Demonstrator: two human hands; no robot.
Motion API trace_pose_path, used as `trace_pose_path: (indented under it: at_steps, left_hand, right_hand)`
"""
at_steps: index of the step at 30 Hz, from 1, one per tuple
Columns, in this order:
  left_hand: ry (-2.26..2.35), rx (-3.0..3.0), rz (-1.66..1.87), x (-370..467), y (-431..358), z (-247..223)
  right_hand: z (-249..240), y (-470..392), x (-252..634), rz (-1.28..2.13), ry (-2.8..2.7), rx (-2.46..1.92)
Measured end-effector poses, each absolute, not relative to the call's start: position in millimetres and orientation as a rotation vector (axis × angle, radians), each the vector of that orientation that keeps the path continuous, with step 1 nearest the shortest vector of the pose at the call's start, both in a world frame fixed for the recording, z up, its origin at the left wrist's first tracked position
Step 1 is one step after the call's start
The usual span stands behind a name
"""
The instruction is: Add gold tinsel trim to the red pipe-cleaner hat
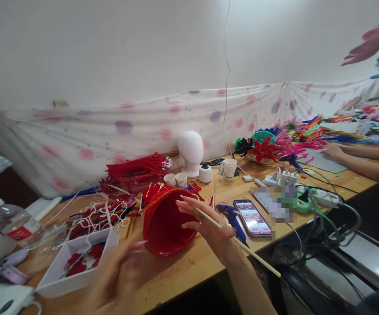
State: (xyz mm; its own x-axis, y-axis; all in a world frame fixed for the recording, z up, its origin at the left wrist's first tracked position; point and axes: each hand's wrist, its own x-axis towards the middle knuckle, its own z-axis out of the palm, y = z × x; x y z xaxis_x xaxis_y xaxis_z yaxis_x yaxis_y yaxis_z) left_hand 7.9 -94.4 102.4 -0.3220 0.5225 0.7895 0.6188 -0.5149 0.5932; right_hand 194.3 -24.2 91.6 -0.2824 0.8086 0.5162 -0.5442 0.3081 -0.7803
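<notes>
A thin wooden stick (258, 257) slants through my right hand (220, 234), held against the palm while the fingers reach left. Its far end lies near the rim of a hollow red hat-like piece (168, 225), edged with gold trim along the top. This piece rests on its side on the table, its opening towards me. My left hand (119, 271) is at the lower left of it, blurred by motion, so its grip is unclear. Beside that hand stands a white box (61, 286) with dark red pieces inside.
A blue glue gun (237, 225) and a phone (252, 217) lie to the right, near power strips and cables. Behind are a white foam head (190, 151), paper cups (229, 167) and red stems (135, 167). A bottle (12, 225) stands left. Another person's hands (335, 152) work at the right.
</notes>
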Motion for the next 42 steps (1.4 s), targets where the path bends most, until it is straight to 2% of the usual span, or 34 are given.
trace_pose_path:
  at_steps: [3, 5, 9, 14, 15, 17, 18, 20, 24, 26, 29, 33, 42]
  left_hand:
    - [-1.277, -2.400, -1.979, 44, -76, 98]
    - [-1.117, -2.531, -2.057, 61, -69, 96]
    - [-1.117, -2.395, -2.198, 61, -71, 90]
    - [-1.479, -1.807, -2.280, -11, -74, 80]
    - [-1.591, -1.682, -2.216, -29, -73, 81]
    - [-1.840, -1.580, -1.738, -59, -71, 85]
    - [-1.800, -1.573, -1.559, -66, -70, 88]
    - [-1.699, -1.553, -1.471, -61, -72, 90]
    - [-1.740, -2.094, -1.827, 8, -78, 69]
    - [-1.678, -2.371, -2.129, 45, -78, 53]
    - [-1.497, -2.191, -2.490, 76, -75, 37]
    - [-1.340, -1.884, -2.418, 77, -72, 42]
    - [-1.258, -2.087, -2.162, 57, -69, 48]
  right_hand:
    - [98, -32, 185, 1.251, -1.363, -0.371]
    - [101, -36, 182, 1.186, -1.391, -0.474]
    - [101, -39, 184, 1.021, -1.428, -0.692]
    - [102, -33, 185, 0.631, -1.499, -0.922]
    - [102, -31, 185, 0.534, -1.529, -0.922]
    - [103, -27, 183, 0.369, -1.590, -0.900]
    - [104, -24, 181, 0.307, -1.612, -0.891]
    - [105, -21, 177, 0.226, -1.635, -0.901]
    - [104, -17, 167, 0.201, -1.590, -0.936]
    - [101, -17, 161, 0.249, -1.510, -0.956]
    - [94, -17, 153, 0.320, -1.391, -1.002]
    - [84, -15, 147, 0.267, -1.305, -1.031]
    - [81, -12, 159, 0.210, -1.207, -1.048]
